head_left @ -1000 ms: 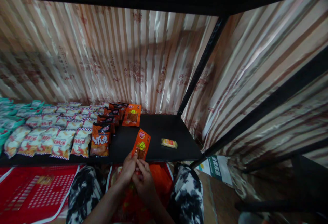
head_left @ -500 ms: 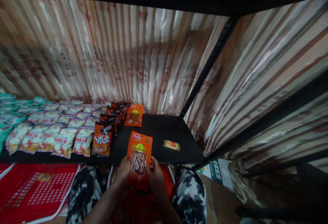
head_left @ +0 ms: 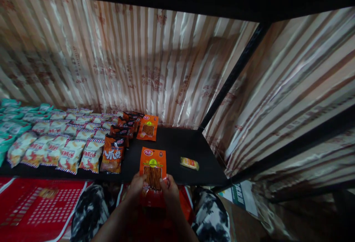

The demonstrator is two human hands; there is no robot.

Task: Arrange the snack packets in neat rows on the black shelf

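left hand (head_left: 136, 187), right hand (head_left: 169, 190) grip orange packet (head_left: 153, 170) (yellow label (head_left: 152, 163), print blurred)

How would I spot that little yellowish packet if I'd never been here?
Find the black shelf below the striped sheeting. Look to the right of the orange packet held by the left hand and right hand. The yellowish packet lies there by itself, smaller and paler than that orange one, with a reddish-orange label.
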